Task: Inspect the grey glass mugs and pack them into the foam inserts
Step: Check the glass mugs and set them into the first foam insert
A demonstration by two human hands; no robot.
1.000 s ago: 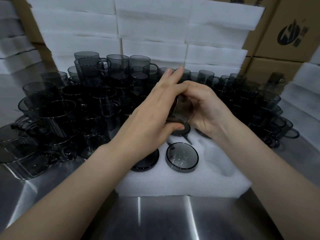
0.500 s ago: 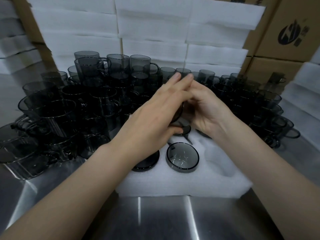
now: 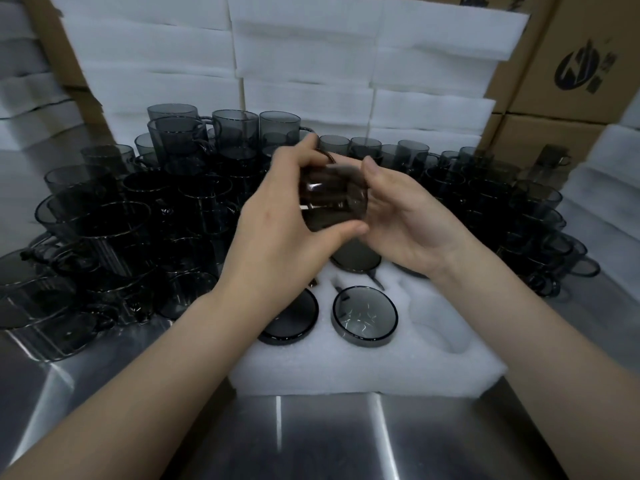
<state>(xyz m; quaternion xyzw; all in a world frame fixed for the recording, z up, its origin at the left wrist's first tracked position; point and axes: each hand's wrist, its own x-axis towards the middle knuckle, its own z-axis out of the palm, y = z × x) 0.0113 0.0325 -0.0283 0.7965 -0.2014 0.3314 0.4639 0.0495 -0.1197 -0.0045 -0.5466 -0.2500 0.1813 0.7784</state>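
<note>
Way over on the left a huge crowd of grey mugs covers the steel table, rim to rim, walling off that side. The left hand hangs above the foam insert, its forearm hiding part of one packed mug. With thumb underneath and fingers curled over the top, it grips the held mug (too blurry to tell its tilt) in the air over the insert's back pockets. The right hand cups the other end, thumb up, fingers wrapped behind. Another mug cluster crowds the right, with cardboard boxes behind it.
</note>
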